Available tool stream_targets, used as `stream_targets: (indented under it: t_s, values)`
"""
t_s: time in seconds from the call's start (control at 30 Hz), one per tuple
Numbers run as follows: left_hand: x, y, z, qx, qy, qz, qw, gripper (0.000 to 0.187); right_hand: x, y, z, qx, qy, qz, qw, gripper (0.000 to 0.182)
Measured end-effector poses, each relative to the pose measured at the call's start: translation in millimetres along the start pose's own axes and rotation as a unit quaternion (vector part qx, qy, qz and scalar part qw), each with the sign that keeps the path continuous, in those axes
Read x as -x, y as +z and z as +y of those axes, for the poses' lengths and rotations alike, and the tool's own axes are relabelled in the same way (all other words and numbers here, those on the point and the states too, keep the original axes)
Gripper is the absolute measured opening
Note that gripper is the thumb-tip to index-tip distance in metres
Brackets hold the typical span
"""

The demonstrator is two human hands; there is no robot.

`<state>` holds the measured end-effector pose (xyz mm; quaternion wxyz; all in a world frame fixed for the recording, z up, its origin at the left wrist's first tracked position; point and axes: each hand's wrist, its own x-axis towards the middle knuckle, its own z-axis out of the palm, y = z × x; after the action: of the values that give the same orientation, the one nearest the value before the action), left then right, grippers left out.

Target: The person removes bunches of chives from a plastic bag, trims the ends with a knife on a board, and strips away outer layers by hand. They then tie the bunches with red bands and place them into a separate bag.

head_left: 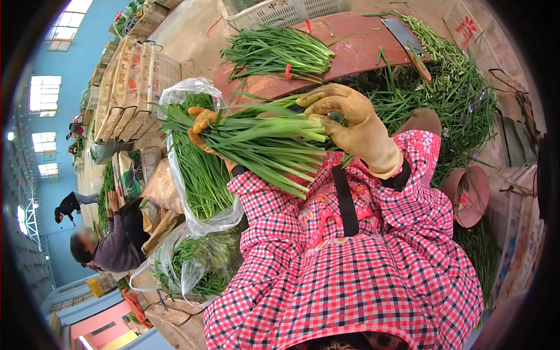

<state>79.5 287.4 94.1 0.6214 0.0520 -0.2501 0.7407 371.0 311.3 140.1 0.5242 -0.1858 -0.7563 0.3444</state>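
Observation:
A loose bunch of garlic chives (262, 137) lies across in front of my chest, pale stem ends to the right. My left hand (205, 123), in a tan glove, is wrapped round its leafy side, partly hidden by the leaves. My gloved right hand (353, 125) is curled at the stem ends, fingertips and thumb closing on some stems; a bit of green shows between the fingers. Just beyond, a bundle of chives (280, 52) with red ties rests on a reddish board (361, 49). A broad-bladed knife (405, 44) lies at the board's right end.
A plastic-lined container (233, 213) of chives stands left of my lap, with a bagged heap (198, 262) nearer. Loose chives (443, 105) pile up at right beside a pink bucket (471, 195). A white crate (286, 13) is beyond the board. Another person (114, 242) sits at left.

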Motion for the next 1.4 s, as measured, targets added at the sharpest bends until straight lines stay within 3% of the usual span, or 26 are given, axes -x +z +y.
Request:
stream_targets:
  t_s: [0.07, 0.17, 0.27, 0.33, 0.5, 0.53, 0.63, 0.7, 0.77, 0.97, 1.03, 1.1, 1.17, 1.33, 1.4]
  values:
    - [-2.7, 4.9, -12.9, 0.004, 0.034, -0.014, 0.999, 0.037, 2.2, -1.3, -6.4, -0.008, 0.034, -0.004, 0.999, 0.019]
    - [-6.9, -2.3, -19.8, -0.059, 0.035, -0.128, 0.989, 0.035, 6.4, -2.4, -6.2, -0.038, 0.055, -0.017, 0.998, 0.014]
    - [-16.6, -3.9, -10.2, -0.092, 0.006, -0.243, 0.966, 0.037, 13.5, 8.9, -9.2, -0.223, 0.158, 0.045, 0.961, 0.011]
    - [-15.7, -2.2, -10.9, -0.106, 0.002, -0.291, 0.951, 0.039, 15.1, 5.4, -9.2, -0.24, 0.205, 0.019, 0.949, 0.011]
    - [-20.0, -1.9, -10.1, -0.124, 0.003, -0.317, 0.94, 0.038, 17.0, 2.8, -7.3, -0.238, 0.188, 0.054, 0.951, 0.005]
    - [-20.9, -2.8, -8.9, -0.122, 0.012, -0.318, 0.94, 0.039, 17.7, -1.3, -2.9, -0.251, 0.121, 0.075, 0.957, 0.005]
    - [-23.4, -4.2, -4.4, -0.116, 0.014, -0.333, 0.936, 0.039, 28.2, -50.1, 0.7, -0.123, 0.066, 0.088, 0.986, 0.006]
    - [-23.8, -2.2, -2.0, -0.111, 0.011, -0.34, 0.934, 0.039, 40.3, -81.4, -2.8, -0.058, 0.115, 0.192, 0.973, 0.009]
    - [-23.7, -0.9, 0.1, -0.106, 0.01, -0.347, 0.932, 0.039, 69.1, -129.6, 19.7, 0.203, 0.224, 0.221, 0.927, 0.015]
    - [-24.4, 5.7, 5.1, -0.098, 0.004, -0.353, 0.93, 0.039, 83.0, -100.4, 23.5, 0.215, 0.294, 0.048, 0.93, 0.03]
    - [-25.5, 3.9, 3.7, -0.096, 0.001, -0.349, 0.932, 0.039, 59.7, -62.8, 17.7, -0.061, 0.353, -0.025, 0.933, 0.035]
    - [-24.5, 5.7, 0.8, -0.085, 0.002, -0.343, 0.936, 0.039, 48.2, -34.6, 22.5, -0.171, 0.361, -0.077, 0.914, 0.042]
    - [-24.9, 6.1, 2.2, -0.098, 0.014, -0.349, 0.932, 0.039, 47.8, -5.1, 16.7, -0.285, 0.406, -0.066, 0.866, 0.044]
    - [-25.6, 6.8, 12.9, -0.116, 0.011, -0.373, 0.92, 0.04, 39.6, 5.0, 0.1, -0.155, 0.457, 0.001, 0.876, 0.025]
    - [-28.0, 6.3, 12.9, -0.114, 0.003, -0.377, 0.919, 0.04, 52.6, -9.3, 6.6, -0.085, 0.432, 0.029, 0.898, 0.022]
